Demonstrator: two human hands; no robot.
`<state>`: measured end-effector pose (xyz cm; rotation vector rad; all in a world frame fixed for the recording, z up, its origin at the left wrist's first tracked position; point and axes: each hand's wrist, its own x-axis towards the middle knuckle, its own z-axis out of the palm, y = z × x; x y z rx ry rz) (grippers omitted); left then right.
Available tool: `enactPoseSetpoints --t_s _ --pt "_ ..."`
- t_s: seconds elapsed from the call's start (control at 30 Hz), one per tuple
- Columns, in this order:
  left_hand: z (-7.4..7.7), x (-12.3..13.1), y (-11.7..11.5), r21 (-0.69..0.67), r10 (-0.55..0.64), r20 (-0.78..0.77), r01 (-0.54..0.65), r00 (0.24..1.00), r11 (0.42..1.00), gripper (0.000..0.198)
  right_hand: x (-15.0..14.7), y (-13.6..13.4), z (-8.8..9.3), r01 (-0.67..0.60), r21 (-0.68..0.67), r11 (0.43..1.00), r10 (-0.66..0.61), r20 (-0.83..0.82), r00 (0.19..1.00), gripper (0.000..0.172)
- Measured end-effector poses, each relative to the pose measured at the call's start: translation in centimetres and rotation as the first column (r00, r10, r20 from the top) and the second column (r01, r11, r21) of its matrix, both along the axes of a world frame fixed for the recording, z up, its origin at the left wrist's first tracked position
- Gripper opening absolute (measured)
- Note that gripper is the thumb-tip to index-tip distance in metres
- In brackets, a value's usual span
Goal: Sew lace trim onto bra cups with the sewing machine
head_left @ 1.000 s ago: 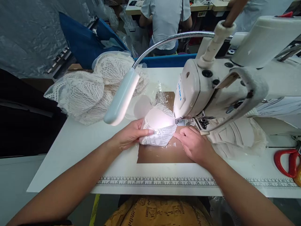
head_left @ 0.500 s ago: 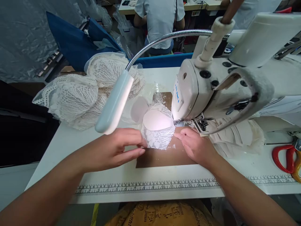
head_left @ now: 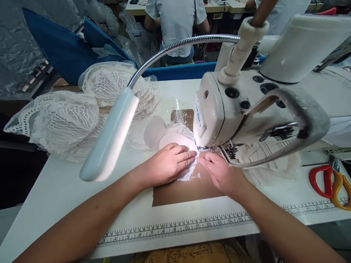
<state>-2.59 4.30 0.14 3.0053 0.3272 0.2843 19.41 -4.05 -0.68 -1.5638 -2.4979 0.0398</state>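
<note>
A white lace bra cup [head_left: 175,138] lies under the needle of a white sewing machine [head_left: 219,109], on a brown patch [head_left: 189,190] of the table. My left hand [head_left: 167,162] lies flat on the cup, fingers stretched out and together, pressing the lace down. My right hand [head_left: 219,171] rests beside it to the right, fingertips on the lace edge close to the presser foot [head_left: 204,149]. Most of the cup is hidden under my left hand.
A pile of white lace pieces [head_left: 82,109] sits at the left. The gooseneck lamp [head_left: 109,135] hangs over the table's left middle. More pale fabric [head_left: 274,160] lies behind the machine arm. Red and yellow scissors [head_left: 326,182] lie at the right. A ruler strip [head_left: 192,224] runs along the front edge. Another person [head_left: 175,25] sits beyond.
My left hand let go of the cup's left edge, lifted, then came down flat on top of the cup near the needle. My right hand stayed by the presser foot. The view shifted closer.
</note>
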Motion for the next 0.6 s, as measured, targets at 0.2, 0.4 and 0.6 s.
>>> enactPoseSetpoints --t_s 0.2,0.4,0.6 --pt "0.1 0.3 -0.2 -0.026 0.053 -0.021 -0.053 0.998 0.998 0.036 0.1 -0.2 -0.4 0.034 0.013 0.999 -0.034 0.047 0.998 0.044" --pt "0.1 0.8 -0.6 -0.040 0.143 -0.051 -0.145 0.988 0.989 0.035 -0.2 0.2 -0.5 0.077 -0.025 0.997 -0.073 0.125 0.989 0.043" --pt "0.3 1.0 -0.6 -0.038 0.189 -0.051 -0.191 0.981 0.981 0.032 0.1 -0.1 -0.2 -0.013 0.009 1.000 0.013 0.010 1.000 0.041"
